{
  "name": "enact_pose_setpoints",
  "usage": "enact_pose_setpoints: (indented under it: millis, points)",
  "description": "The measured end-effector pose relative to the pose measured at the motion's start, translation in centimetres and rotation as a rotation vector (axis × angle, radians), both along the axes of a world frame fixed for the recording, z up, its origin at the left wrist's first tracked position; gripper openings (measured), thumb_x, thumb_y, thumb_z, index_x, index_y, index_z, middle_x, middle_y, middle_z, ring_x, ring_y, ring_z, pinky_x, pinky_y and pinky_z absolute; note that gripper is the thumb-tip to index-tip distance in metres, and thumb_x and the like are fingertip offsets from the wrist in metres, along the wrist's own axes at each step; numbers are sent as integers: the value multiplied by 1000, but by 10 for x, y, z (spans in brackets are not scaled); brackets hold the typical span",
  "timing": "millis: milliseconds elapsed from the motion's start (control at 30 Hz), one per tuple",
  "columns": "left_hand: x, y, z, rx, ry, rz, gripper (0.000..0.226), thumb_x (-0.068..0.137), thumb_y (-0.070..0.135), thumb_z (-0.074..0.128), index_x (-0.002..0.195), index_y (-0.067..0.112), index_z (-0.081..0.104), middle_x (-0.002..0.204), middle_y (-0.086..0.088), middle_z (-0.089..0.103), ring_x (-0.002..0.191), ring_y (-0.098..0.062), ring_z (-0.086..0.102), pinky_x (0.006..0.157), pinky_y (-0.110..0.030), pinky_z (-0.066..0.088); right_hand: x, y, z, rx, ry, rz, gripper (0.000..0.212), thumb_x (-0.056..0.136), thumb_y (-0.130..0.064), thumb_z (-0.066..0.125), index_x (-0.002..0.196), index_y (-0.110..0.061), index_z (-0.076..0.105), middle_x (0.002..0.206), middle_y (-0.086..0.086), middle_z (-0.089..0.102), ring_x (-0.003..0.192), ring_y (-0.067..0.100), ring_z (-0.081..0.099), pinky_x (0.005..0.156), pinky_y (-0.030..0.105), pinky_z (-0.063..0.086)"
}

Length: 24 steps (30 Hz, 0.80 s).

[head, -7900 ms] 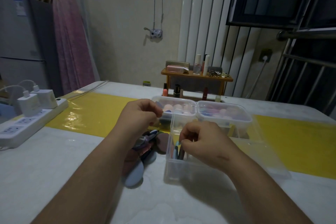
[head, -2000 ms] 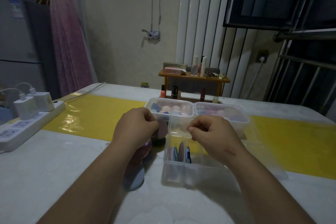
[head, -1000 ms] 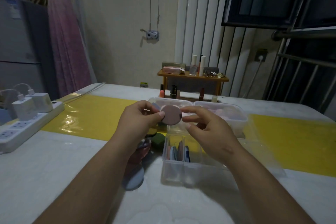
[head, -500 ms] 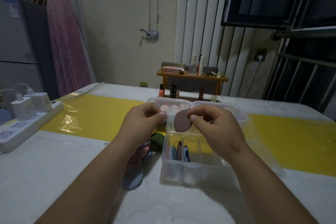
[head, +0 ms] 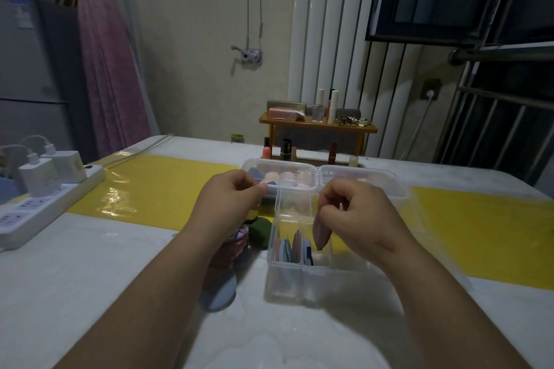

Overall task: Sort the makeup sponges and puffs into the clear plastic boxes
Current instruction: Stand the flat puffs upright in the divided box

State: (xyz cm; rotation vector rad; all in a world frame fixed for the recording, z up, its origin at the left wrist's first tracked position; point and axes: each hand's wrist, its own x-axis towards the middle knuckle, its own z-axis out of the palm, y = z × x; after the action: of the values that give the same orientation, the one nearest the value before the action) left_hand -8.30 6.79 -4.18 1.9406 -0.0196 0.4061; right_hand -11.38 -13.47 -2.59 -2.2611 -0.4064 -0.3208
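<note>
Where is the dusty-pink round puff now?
Head view, centre-right: the right hand pinches the dusty-pink round puff edge-down in the near clear plastic box, right of the flat puffs standing inside.

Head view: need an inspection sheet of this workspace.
Surface: white table with a glossy yellow strip.
Job's things: near clear box holds flat puffs on edge; left rear box and right rear box hold sponges; loose puffs lie by the left wrist.
Clutter: lipsticks, wooden shelf at the far edge.
Hands: right hand pinches a mauve puff at the near box's opening; left hand curled, nothing visibly held.
Cables: power strip with two chargers.
Surroundings: pink dress, window grille.
</note>
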Motion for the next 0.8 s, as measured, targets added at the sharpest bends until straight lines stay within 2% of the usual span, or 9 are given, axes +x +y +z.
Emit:
enact_pose_setpoints:
  millis: [100, 267, 333, 433, 533, 633, 700, 800]
  points:
    - [-1, 0, 1, 5, 5, -4, 17, 89, 29, 68, 77, 16, 69, 78, -3, 71, 68, -13, 59, 57, -23, 42, 0, 1, 0, -98, 17, -42, 17, 78, -14, 59, 68, -27, 60, 69, -3, 65, 70, 11, 61, 64, 32, 53]
    - [-1, 1, 1, 10, 7, -12, 17, 89, 29, 67, 78, 16, 68, 81, -4, 71, 66, -10, 56, 50, -13, 40, -1, 5, -1, -216, 93, -6, 13, 83, -19, 63, 74, -29, 63, 77, -8, 63, 74, 8, 59, 67, 25, 52]
    - [-2, 1, 1, 11, 9, -10, 17, 89, 29, 67, 78, 16, 68, 81, -4, 71, 67, -10, 57, 49, -11, 39, -1, 6, -1, -251, 113, -8, 14, 84, -19, 64, 74, -29, 64, 78, -7, 64, 76, 8, 60, 67, 25, 53]
    - [-1, 1, 1, 5, 6, -15, 17, 89, 29, 68, 78, 16, 68, 80, -5, 71, 70, -12, 59, 55, -17, 40, -2, 7, -2, -301, 145, -8, 14, 85, -20, 65, 76, -30, 64, 81, -7, 66, 79, 8, 62, 71, 28, 55]
    - [-1, 2, 1, 13, 14, -15, 17, 89, 30, 67, 78, 16, 69, 81, -4, 72, 69, -11, 59, 55, -17, 40, -2, 8, -5, -334, 175, 16, 13, 89, -24, 63, 87, -36, 60, 86, -9, 63, 80, 6, 61, 68, 23, 52]
    - [-1, 3, 1, 20, 12, -18, 17, 89, 31, 68, 78, 18, 69, 80, -2, 71, 68, -9, 58, 50, -12, 38, -2, 7, -5, -312, 182, 11, 17, 92, -20, 60, 97, -37, 57, 90, -9, 62, 81, 7, 61, 72, 26, 55]
    - [-2, 3, 2, 36, 6, -7, 16, 89, 30, 68, 77, 18, 68, 78, -1, 70, 64, -8, 55, 51, -13, 37, -1, 7, -5, -334, 179, 9, 21, 91, -17, 61, 93, -38, 58, 92, -10, 62, 84, 7, 60, 75, 27, 56]
    - [0, 6, 2, 44, 18, 8, 13, 87, 22, 69, 74, 19, 68, 73, 1, 68, 60, -8, 52, 51, -18, 36, 0, 7, -6, -328, 166, 22, 27, 89, -14, 63, 84, -40, 58, 93, -13, 60, 86, 5, 57, 70, 21, 49]
